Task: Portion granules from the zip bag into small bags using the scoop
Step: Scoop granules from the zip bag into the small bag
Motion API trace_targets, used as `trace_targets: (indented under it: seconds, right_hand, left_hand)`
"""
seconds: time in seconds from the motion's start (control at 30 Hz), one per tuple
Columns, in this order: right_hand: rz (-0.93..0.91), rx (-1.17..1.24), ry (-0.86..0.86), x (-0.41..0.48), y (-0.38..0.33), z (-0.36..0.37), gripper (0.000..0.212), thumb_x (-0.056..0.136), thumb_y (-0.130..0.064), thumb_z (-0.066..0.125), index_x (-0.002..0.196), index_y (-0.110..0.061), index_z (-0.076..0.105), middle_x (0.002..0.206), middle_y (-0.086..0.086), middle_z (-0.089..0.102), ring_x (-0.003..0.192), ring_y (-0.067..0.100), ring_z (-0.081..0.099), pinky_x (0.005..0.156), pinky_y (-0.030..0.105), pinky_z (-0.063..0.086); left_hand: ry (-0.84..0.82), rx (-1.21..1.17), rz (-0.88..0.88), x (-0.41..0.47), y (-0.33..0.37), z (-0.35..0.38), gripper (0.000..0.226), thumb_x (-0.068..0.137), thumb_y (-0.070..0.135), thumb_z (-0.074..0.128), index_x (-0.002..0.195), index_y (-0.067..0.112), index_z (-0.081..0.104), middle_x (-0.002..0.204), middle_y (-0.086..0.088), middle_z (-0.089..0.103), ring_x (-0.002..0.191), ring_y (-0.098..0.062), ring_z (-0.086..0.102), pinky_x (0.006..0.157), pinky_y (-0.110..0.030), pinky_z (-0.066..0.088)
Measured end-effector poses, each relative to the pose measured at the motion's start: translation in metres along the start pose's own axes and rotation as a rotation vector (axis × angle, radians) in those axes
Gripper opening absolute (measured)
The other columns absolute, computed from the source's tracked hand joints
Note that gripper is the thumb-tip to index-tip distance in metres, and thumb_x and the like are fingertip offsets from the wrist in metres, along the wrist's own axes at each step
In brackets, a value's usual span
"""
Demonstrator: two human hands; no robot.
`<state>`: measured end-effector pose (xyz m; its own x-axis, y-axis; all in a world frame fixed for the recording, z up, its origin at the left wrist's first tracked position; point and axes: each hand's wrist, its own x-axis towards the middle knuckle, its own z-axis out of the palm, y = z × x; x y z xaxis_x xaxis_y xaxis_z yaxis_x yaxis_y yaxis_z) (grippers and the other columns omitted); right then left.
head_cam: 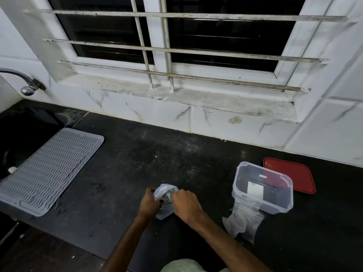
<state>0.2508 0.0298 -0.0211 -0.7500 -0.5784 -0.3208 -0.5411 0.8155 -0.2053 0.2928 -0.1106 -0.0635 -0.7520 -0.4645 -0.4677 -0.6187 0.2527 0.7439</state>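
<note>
Head view: we are pinching the zip bag point(165, 190) with left hand point(149, 203) and right hand point(186, 201), both clamped on its mouth; pulling evenly, upright, should be avoiding spills.

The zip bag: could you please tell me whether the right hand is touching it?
Touching. The head view shows the right hand pinching the zip bag at its top; the left hand grips the other side.

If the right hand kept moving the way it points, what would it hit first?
The right hand meets the zip bag it grips; just beyond, probably the left hand; depth unclear.
</note>
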Motion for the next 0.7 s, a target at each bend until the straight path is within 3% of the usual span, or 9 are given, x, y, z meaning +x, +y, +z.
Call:
trace_targets:
  seconds: [0.1, 0.27, 0.33, 0.43, 0.57, 0.7]
  right_hand:
    - [-0.003, 0.028, -0.010, 0.003, -0.004, 0.000, 0.027, 0.099, -0.013, 0.048, 0.122, -0.007, 0.058, 0.120, 0.014, 0.063, 0.110, 0.031, 0.061, 0.090, 0.039, 0.048]
    - [0.028, -0.063, 0.033, 0.005, 0.005, 0.006, 0.027, 0.099, -0.011, 0.046, 0.123, -0.010, 0.058, 0.120, 0.012, 0.062, 0.108, 0.028, 0.062, 0.087, 0.037, 0.049]
    - [0.044, -0.047, 0.038, 0.005, 0.005, 0.008, 0.026, 0.098, -0.012, 0.049, 0.123, -0.011, 0.059, 0.120, 0.011, 0.063, 0.108, 0.027, 0.062, 0.087, 0.037, 0.050]
    - [0.092, 0.045, 0.059, 0.008, 0.006, 0.009, 0.025, 0.097, -0.016, 0.052, 0.120, -0.011, 0.061, 0.118, 0.010, 0.064, 0.106, 0.026, 0.063, 0.086, 0.036, 0.051]
    - [0.176, 0.206, 0.061, 0.011, 0.010, 0.009, 0.026, 0.095, -0.021, 0.057, 0.119, -0.011, 0.062, 0.116, 0.009, 0.066, 0.105, 0.023, 0.064, 0.087, 0.034, 0.051]
    - [0.229, 0.290, 0.079, 0.011, 0.010, 0.016, 0.023, 0.095, -0.024, 0.057, 0.114, -0.013, 0.065, 0.112, 0.007, 0.068, 0.100, 0.022, 0.065, 0.082, 0.033, 0.052]
  left_hand:
    - [-0.041, -0.034, -0.004, -0.003, 0.004, 0.000, 0.033, 0.084, 0.007, 0.071, 0.110, 0.011, 0.051, 0.101, -0.009, 0.063, 0.092, -0.024, 0.066, 0.076, -0.038, 0.057]
    - [-0.014, -0.035, -0.009, -0.001, 0.005, -0.006, 0.032, 0.082, -0.001, 0.069, 0.108, 0.010, 0.053, 0.102, -0.007, 0.061, 0.096, -0.024, 0.062, 0.084, -0.041, 0.054]
    - [0.003, -0.029, -0.020, 0.005, 0.000, -0.010, 0.028, 0.081, 0.008, 0.069, 0.108, 0.010, 0.060, 0.105, -0.009, 0.066, 0.096, -0.021, 0.065, 0.085, -0.041, 0.056]
    - [-0.074, -0.017, -0.044, 0.011, 0.005, -0.015, 0.017, 0.090, 0.011, 0.061, 0.105, 0.008, 0.070, 0.100, -0.012, 0.073, 0.089, -0.019, 0.070, 0.075, -0.033, 0.058]
    - [-0.157, -0.032, -0.060, 0.012, 0.022, -0.021, 0.021, 0.094, 0.007, 0.053, 0.105, 0.011, 0.070, 0.096, -0.009, 0.073, 0.088, -0.017, 0.069, 0.066, -0.024, 0.050]
    - [-0.205, -0.030, -0.090, 0.018, 0.024, -0.018, 0.023, 0.095, 0.008, 0.053, 0.114, 0.009, 0.066, 0.104, -0.014, 0.070, 0.097, -0.024, 0.068, 0.082, -0.036, 0.055]
